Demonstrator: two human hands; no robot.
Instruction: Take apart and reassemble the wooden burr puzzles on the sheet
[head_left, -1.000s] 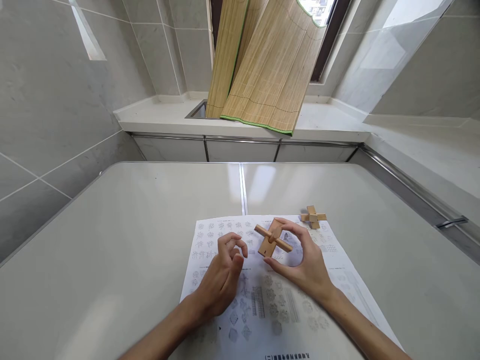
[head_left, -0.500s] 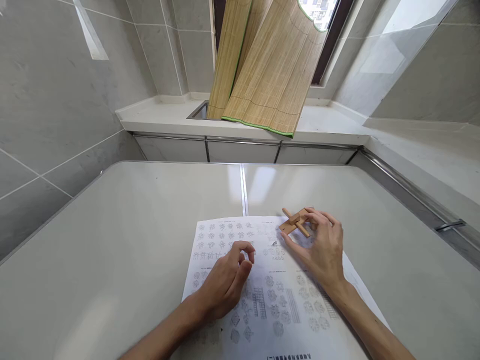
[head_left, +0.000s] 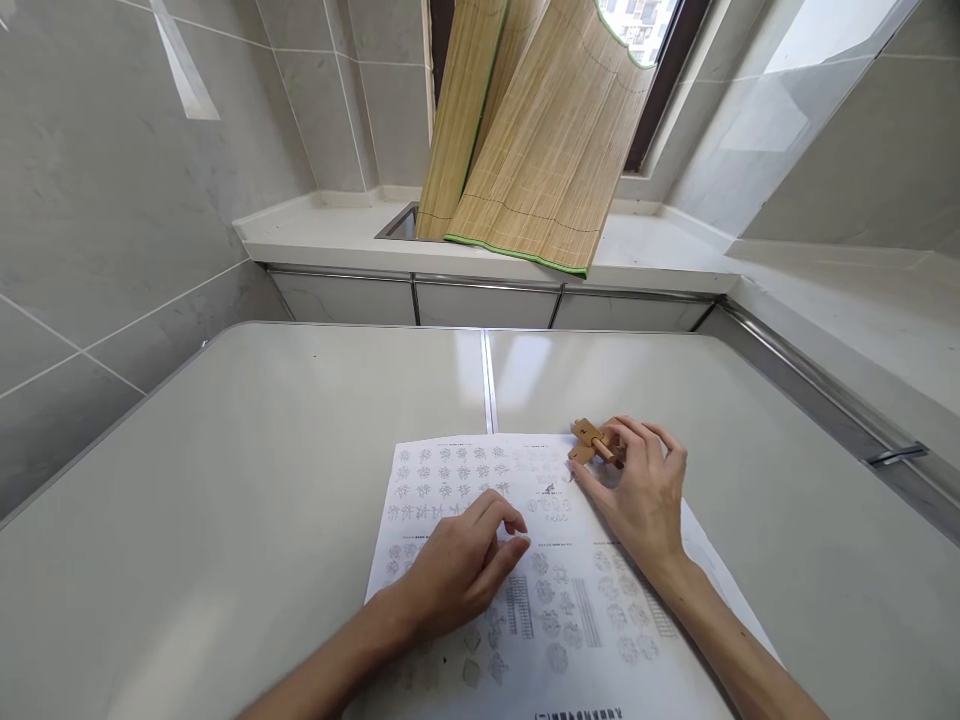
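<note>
Wooden puzzle [head_left: 586, 433] just got turned at fingertips of right hand [head_left: 646, 490]; guessing it's being set down, can't tell if gripped tbh; left hand [head_left: 463, 562] empty, loosely curled above paper [head_left: 637, 685].

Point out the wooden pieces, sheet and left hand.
Wooden pieces [head_left: 586, 433], head view: the marked flat face.
Sheet [head_left: 564, 592], head view: its printed middle.
Left hand [head_left: 466, 558], head view: its back.

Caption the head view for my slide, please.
Right hand on wooden pieces, left hand over a printed sheet.
</note>
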